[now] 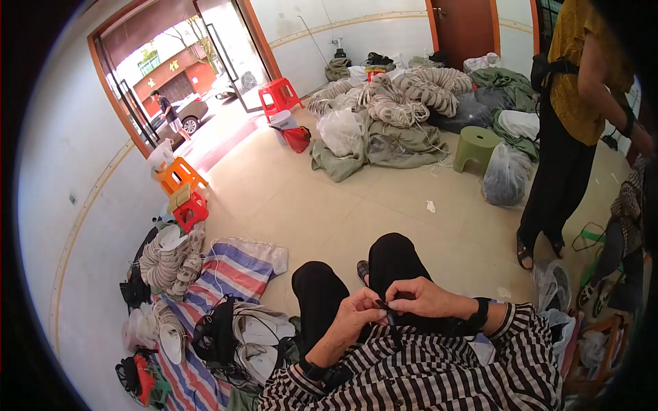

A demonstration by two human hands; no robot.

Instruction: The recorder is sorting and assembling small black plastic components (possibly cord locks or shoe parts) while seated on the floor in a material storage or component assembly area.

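Above my lap, my left hand (pixel 354 314) pinches a small black strap-like piece (pixel 391 319) between thumb and fingers. Close on its right, my right hand (pixel 428 300) is closed at the upper end of the same piece, thumb and forefinger pressed together. The piece is dark against my black trousers, so its exact kind is hard to make out. Left of my knees, pale sole-shaped pieces (pixel 259 361) lie with a tangle of black straps (pixel 218 333) beside them.
A striped red, white and blue sheet (pixel 236 270) spreads at left, with bundles of off-white pieces (pixel 164 264). More bundles (pixel 404 96) are heaped at the back near a green stool (pixel 476 145). A person in a yellow top (pixel 574 75) stands at right. Plastic bags (pixel 554 284) lie near my right side.
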